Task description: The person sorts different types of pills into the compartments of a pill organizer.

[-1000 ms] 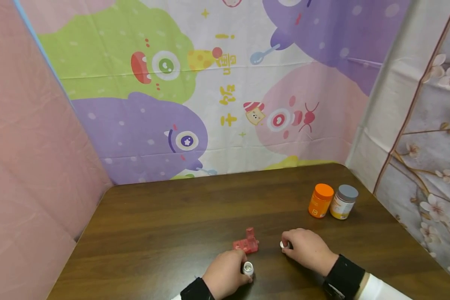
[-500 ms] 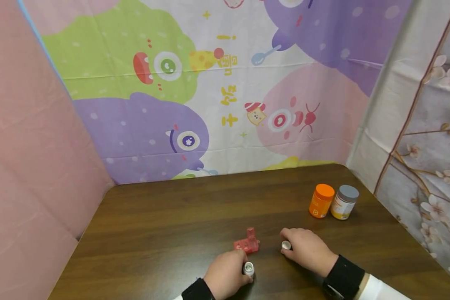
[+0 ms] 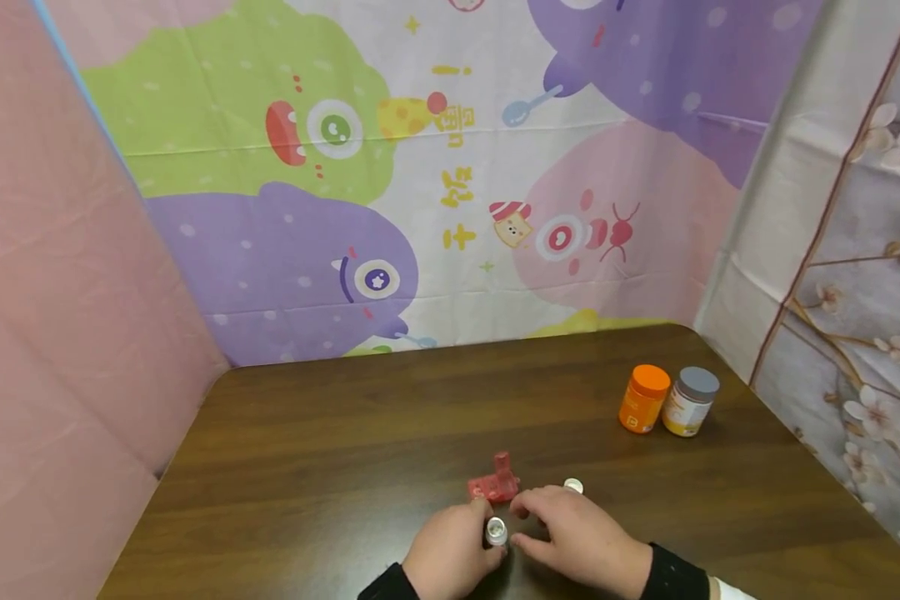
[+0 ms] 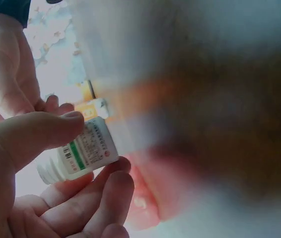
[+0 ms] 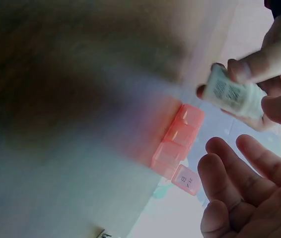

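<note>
A small white pill bottle [image 3: 497, 532] with its mouth uncapped is gripped between the thumb and fingers of my left hand [image 3: 448, 546]. Print and a green band show on its label in the left wrist view. Just right of the bottle is my right hand [image 3: 581, 535], thumb and fingers spread, with nothing between them. Behind that hand a white cap [image 3: 573, 484] lies on the table, partly hidden by the knuckles. A translucent red pill organizer [image 3: 492, 487] sits beyond the bottle. One of its lids [image 5: 185, 180] stands raised.
On the wooden table [image 3: 330, 442], an orange jar [image 3: 643, 402] stands beside a white jar with a grey lid [image 3: 690, 403] at the back right. A cartoon-print curtain [image 3: 450, 300] hangs behind the table's far edge.
My right hand has let go of the white cap, leaving it on the table, and moved left toward the bottle. My left hand keeps holding the bottle in nearly the same place.
</note>
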### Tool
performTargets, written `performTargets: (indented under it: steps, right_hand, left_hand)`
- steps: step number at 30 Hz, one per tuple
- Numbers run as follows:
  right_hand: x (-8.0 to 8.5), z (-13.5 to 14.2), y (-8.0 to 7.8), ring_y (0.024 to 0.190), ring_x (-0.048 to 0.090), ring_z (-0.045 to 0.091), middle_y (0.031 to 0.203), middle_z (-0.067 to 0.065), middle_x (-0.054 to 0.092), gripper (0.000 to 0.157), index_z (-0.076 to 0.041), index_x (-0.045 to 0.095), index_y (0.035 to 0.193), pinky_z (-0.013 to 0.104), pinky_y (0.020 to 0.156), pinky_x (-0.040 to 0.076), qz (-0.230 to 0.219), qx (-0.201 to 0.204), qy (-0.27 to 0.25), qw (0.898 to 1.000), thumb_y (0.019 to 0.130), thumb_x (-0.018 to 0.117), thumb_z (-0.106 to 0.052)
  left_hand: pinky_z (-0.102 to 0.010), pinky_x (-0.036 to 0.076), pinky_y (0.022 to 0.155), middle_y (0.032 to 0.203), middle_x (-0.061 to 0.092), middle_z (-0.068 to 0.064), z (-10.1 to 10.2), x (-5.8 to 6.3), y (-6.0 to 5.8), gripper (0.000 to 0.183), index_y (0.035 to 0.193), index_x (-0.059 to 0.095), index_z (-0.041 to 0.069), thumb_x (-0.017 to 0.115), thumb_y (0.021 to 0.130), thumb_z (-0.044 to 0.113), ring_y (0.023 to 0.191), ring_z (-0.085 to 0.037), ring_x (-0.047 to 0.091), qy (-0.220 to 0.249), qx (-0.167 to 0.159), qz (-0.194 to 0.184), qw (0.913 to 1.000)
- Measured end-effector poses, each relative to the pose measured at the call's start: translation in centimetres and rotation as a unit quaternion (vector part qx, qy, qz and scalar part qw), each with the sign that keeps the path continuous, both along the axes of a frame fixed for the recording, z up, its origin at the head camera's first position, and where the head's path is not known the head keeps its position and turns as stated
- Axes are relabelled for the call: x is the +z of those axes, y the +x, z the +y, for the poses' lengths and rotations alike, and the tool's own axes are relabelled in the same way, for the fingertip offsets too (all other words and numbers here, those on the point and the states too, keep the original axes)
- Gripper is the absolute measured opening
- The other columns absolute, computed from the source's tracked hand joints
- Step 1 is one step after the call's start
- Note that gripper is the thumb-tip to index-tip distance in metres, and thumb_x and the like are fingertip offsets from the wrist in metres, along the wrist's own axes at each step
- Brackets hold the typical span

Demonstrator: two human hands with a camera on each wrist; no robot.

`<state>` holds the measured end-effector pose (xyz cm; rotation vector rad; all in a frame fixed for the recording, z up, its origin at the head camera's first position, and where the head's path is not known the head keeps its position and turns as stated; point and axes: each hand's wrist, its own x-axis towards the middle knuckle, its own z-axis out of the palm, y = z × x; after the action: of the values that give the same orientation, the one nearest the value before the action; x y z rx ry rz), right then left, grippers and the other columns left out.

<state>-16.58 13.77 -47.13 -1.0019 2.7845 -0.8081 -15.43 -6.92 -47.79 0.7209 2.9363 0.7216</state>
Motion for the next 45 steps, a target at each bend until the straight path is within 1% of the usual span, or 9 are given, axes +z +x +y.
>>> performTargets:
  steps: [4, 8, 14, 18, 21, 25, 30, 39, 45]
  right_hand:
    - [-0.3, 0.3, 0.1, 0.08, 0.057, 0.006, 0.096, -0.007, 0.067, 0.024, -0.019, 0.066, 0.106, 0.033, 0.072, 0.052, 0.02, -0.018, -0.003, 1.0, 0.089, 0.069, -0.035]
    - [-0.3, 0.9, 0.1, 0.092, 0.056, 0.008, 0.103, -0.006, 0.066, 0.03, -0.018, 0.065, 0.11, 0.043, 0.082, 0.048, 0.063, -0.052, 0.008, 0.997, 0.088, 0.068, -0.039]
    - [-0.3, 2.2, 0.1, 0.112, 0.049, 0.013, 0.117, -0.002, 0.062, 0.044, -0.017, 0.064, 0.114, 0.051, 0.092, 0.043, 0.117, -0.112, 0.005, 0.987, 0.083, 0.072, -0.047]
    - [-0.1, 3.1, 0.0, 0.116, 0.046, 0.015, 0.122, 0.0, 0.059, 0.047, -0.017, 0.062, 0.117, 0.052, 0.096, 0.041, 0.137, -0.137, -0.005, 0.981, 0.082, 0.072, -0.047]
    - [0.1, 3.7, -0.1, 0.118, 0.045, 0.017, 0.124, 0.002, 0.058, 0.049, -0.017, 0.06, 0.119, 0.053, 0.097, 0.039, 0.147, -0.146, -0.007, 0.978, 0.083, 0.071, -0.048]
    - [0.2, 4.4, -0.1, 0.119, 0.045, 0.02, 0.126, 0.005, 0.057, 0.053, -0.013, 0.059, 0.122, 0.054, 0.098, 0.038, 0.147, -0.16, -0.008, 0.976, 0.083, 0.071, -0.047]
    - [0.0, 5.2, -0.1, 0.121, 0.043, 0.025, 0.131, 0.009, 0.053, 0.06, -0.011, 0.057, 0.126, 0.057, 0.098, 0.036, 0.139, -0.177, -0.008, 0.974, 0.082, 0.072, -0.049]
    - [-0.9, 6.4, 0.0, 0.131, 0.03, 0.028, 0.142, 0.014, 0.044, 0.078, -0.008, 0.052, 0.134, 0.06, 0.106, 0.025, 0.156, -0.163, 0.024, 0.974, 0.078, 0.071, -0.059]
    - [-1.2, 6.8, 0.2, 0.132, 0.029, 0.028, 0.142, 0.013, 0.044, 0.081, -0.01, 0.053, 0.134, 0.059, 0.107, 0.023, 0.157, -0.167, 0.038, 0.973, 0.076, 0.07, -0.062]
  left_hand:
    - [-0.022, 0.038, 0.05, 0.069, 0.055, 0.009, 0.2, 0.9, -0.6, 0.023, 0.092, 0.06, 0.014, 0.076, 0.078, 0.023, 0.056, -0.004, 0.045, 0.026, -0.002, 0.027, 0.9993]
    - [-0.021, 0.041, 0.053, 0.078, 0.059, 0.005, 0.2, 2.2, -1.4, 0.028, 0.103, 0.067, 0.012, 0.075, 0.078, 0.022, 0.06, -0.005, 0.046, 0.033, 0.0, 0.06, 0.9976]
    - [-0.021, 0.044, 0.052, 0.088, 0.06, 0.001, 0.2, 3.2, -2.5, 0.036, 0.114, 0.07, 0.014, 0.076, 0.08, 0.026, 0.064, -0.006, 0.048, 0.0, 0.0, 0.094, 0.9956]
    - [-0.023, 0.046, 0.054, 0.087, 0.058, 0.0, 0.2, 3.0, -3.2, 0.037, 0.115, 0.071, 0.014, 0.077, 0.081, 0.026, 0.066, -0.01, 0.051, -0.037, -0.009, 0.116, 0.9926]
    - [-0.027, 0.051, 0.062, 0.089, 0.061, 0.0, 0.2, 2.7, -3.7, 0.04, 0.115, 0.071, 0.013, 0.08, 0.078, 0.024, 0.072, -0.014, 0.055, -0.062, -0.009, 0.126, 0.9901]
    - [-0.032, 0.054, 0.069, 0.094, 0.066, 0.0, 0.2, 2.3, -4.2, 0.043, 0.114, 0.068, 0.015, 0.083, 0.074, 0.022, 0.078, -0.016, 0.057, -0.077, 0.001, 0.116, 0.9903]
    - [-0.032, 0.054, 0.063, 0.09, 0.065, 0.001, 0.3, 2.0, -4.6, 0.036, 0.106, 0.067, 0.018, 0.083, 0.075, 0.024, 0.073, -0.015, 0.054, -0.088, 0.012, 0.116, 0.9893]
    - [-0.036, 0.054, 0.064, 0.086, 0.064, -0.001, 0.4, 1.6, -5.2, 0.036, 0.106, 0.07, 0.018, 0.083, 0.075, 0.031, 0.071, -0.017, 0.052, -0.122, 0.017, 0.119, 0.9852]
    - [-0.037, 0.053, 0.067, 0.087, 0.065, -0.002, 0.8, 1.4, -5.3, 0.036, 0.106, 0.071, 0.019, 0.083, 0.074, 0.032, 0.07, -0.017, 0.052, -0.13, 0.015, 0.117, 0.9845]
